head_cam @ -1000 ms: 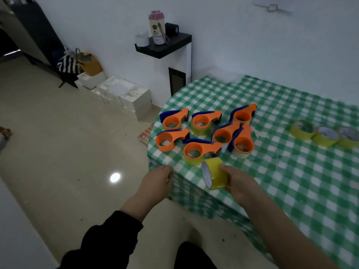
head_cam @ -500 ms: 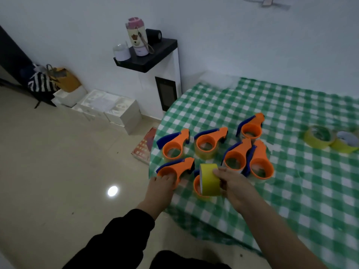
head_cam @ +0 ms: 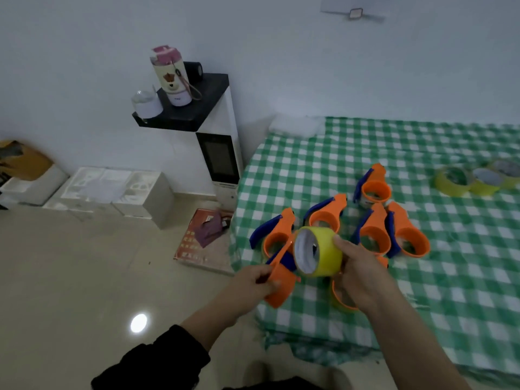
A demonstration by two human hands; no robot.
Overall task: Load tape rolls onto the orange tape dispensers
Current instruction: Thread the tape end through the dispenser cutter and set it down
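Left hand [head_cam: 250, 284] gripped a tilted orange plastic tape dispenser [head_cam: 282, 288] at the near-left corner of the green-checked cloth-covered worktop [head_cam: 464, 277], right hand [head_cam: 358, 277] held a yellow tape roll [head_cam: 326, 253] on edge, just beside it.

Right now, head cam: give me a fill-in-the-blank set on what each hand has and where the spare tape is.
The right hand holds a tape roll coloured ___.
The left hand grips a dispenser with a blue part and a body coloured ___.
The spare rolls lie on the checked cloth to the ___ of the other dispensers.
Missing words: yellow; orange; right.
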